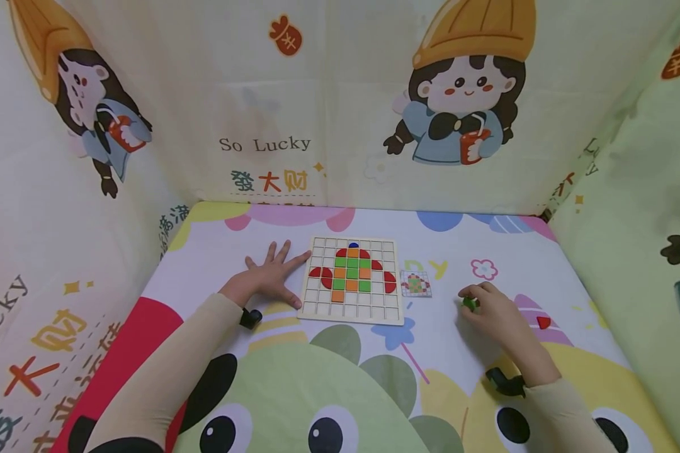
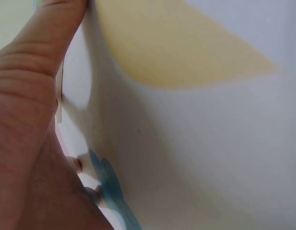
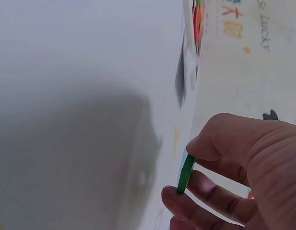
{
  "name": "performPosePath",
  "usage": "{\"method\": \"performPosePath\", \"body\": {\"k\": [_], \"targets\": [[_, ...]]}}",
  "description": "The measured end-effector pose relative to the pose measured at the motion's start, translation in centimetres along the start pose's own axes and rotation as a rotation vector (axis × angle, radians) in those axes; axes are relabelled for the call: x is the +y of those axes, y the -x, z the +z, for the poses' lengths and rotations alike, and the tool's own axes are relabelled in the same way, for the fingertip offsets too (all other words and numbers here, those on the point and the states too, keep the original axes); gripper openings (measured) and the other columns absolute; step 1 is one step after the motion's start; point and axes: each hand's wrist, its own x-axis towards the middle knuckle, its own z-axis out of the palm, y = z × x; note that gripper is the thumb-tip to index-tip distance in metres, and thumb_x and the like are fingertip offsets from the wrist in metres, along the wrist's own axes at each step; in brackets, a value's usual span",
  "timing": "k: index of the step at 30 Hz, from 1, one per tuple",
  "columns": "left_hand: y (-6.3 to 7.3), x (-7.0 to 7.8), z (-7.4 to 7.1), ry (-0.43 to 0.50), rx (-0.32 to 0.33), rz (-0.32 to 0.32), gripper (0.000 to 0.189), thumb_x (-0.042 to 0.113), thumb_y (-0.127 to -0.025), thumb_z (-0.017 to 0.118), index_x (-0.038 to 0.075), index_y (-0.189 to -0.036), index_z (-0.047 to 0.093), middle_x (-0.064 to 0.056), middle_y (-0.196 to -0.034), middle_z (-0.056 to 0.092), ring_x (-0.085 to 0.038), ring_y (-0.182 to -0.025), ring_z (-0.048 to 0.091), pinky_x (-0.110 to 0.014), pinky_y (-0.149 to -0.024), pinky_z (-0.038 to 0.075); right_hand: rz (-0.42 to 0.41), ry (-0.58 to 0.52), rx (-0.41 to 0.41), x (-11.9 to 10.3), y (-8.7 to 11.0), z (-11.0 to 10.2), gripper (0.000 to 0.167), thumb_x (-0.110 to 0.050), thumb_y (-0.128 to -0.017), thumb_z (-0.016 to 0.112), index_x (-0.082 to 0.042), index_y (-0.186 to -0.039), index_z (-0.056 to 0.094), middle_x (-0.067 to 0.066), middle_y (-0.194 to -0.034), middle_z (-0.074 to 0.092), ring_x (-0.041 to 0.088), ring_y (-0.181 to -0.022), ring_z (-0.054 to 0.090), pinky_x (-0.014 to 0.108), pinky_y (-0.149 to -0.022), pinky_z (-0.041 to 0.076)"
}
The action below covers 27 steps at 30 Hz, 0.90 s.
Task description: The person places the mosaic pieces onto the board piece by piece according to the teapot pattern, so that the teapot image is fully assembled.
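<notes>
A pale wooden grid board (image 1: pixel 351 313) lies on the table, with red, green, orange and blue tiles set in its cells. My left hand (image 1: pixel 267 275) rests with spread fingers at the board's left edge; in the left wrist view the thumb (image 2: pixel 28 91) fills the left side. Off to the right of the board, my right hand (image 1: pixel 495 314) pinches a small green tile (image 3: pixel 186 173) between thumb and fingers, above the table. Beside the board's right edge is a small pattern card (image 1: pixel 416 284) printed with a similar coloured figure.
A single red tile (image 1: pixel 543 323) lies on the table right of my right hand. The tablecloth (image 1: pixel 453 251) carries cartoon prints. Printed cloth walls (image 1: pixel 340 113) stand behind the table and at both sides.
</notes>
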Motion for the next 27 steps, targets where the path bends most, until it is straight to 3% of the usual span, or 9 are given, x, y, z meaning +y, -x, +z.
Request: {"method": "performPosePath", "body": {"k": [27], "targets": [[0.3,0.5,-0.3,0.015,-0.008,-0.017,0.133,0.07,-0.062,0.087,0.042,-0.166,0.009,-0.015,-0.173,-0.019,-0.051,-0.155,-0.021,-0.093,-0.099,-0.008,-0.211,-0.062,0.009,-9.3,-4.4,4.5,0.021,-0.01,-0.086,0.075,-0.011,-0.107,0.073,0.005,-0.105,0.068,0.022,-0.093,0.062,0.042,-0.083,0.057]]}}
